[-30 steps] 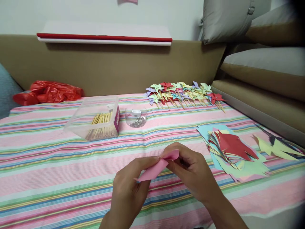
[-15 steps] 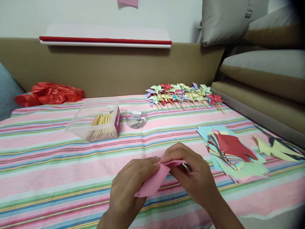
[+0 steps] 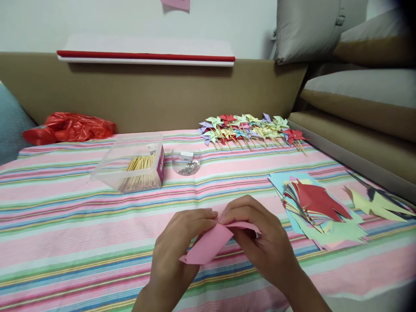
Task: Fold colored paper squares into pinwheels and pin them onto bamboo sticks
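Note:
Between my two hands is a piece of pink paper (image 3: pixel 209 245), bent up and held above the striped cloth. My left hand (image 3: pixel 178 247) pinches it from the left, fingertips at its upper edge. From the right, my right hand (image 3: pixel 260 238) grips the same paper, its thumb underneath and its fingers on top. The fingertips of both hands nearly meet at the paper's middle, hiding what is between them. To the right lies a stack of cut paper with a red piece (image 3: pixel 320 201) on top.
Beyond my hands stand a clear plastic box (image 3: pixel 110 173) of wooden sticks and a round clear dish (image 3: pixel 180 167) of small metal pins. Finished paper pinwheels (image 3: pixel 250 130) lie at the back. Black-handled scissors (image 3: pixel 370 193) rest at the right under yellow paper. A red plastic bag (image 3: pixel 78 128) sits back left.
The pink paper has tilted slightly, and its right flap now shows more beside my right hand. Both hands stay in nearly the same place, still pinching it.

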`<state>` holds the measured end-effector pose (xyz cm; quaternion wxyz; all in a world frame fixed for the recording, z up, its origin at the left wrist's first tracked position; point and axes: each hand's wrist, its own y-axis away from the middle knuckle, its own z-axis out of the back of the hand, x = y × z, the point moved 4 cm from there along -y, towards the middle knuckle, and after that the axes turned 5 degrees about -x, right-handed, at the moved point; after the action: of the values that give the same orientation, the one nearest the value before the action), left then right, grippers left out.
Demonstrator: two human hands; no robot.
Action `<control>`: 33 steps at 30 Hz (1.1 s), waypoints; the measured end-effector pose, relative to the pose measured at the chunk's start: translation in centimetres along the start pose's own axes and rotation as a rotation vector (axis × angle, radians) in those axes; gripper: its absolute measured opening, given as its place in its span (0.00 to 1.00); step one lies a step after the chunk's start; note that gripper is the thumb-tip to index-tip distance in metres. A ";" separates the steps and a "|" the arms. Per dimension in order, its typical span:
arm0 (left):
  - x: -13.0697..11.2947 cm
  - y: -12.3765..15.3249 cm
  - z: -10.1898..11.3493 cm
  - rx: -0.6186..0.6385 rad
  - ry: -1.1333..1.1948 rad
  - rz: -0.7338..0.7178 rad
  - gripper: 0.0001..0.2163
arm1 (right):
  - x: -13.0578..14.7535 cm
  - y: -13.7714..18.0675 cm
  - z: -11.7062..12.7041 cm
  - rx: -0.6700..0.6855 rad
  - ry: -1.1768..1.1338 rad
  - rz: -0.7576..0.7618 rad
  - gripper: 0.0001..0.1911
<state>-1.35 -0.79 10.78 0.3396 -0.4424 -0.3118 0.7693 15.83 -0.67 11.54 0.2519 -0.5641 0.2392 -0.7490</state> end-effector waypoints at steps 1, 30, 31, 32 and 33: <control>0.0 0.0 0.0 0.005 0.003 0.003 0.11 | -0.1 0.0 0.0 0.003 -0.001 -0.006 0.10; 1.7 0.5 -1.1 0.037 0.184 0.412 0.06 | -1.7 0.3 -1.2 0.099 0.012 -0.329 0.08; 1.7 0.6 -1.1 0.035 0.176 0.425 0.06 | -1.8 0.2 -1.3 0.099 0.023 -0.335 0.08; 1.8 0.7 -1.1 0.041 0.162 0.434 0.06 | -1.8 0.2 -1.3 0.089 0.030 -0.333 0.09; 1.8 0.7 -1.0 0.051 0.136 0.433 0.08 | -1.8 0.1 -1.3 0.066 0.035 -0.328 0.10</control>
<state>-1.31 0.43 8.94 0.1979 -0.5413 -0.1665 0.8001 15.03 0.51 9.82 0.1404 -0.5739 0.1236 -0.7973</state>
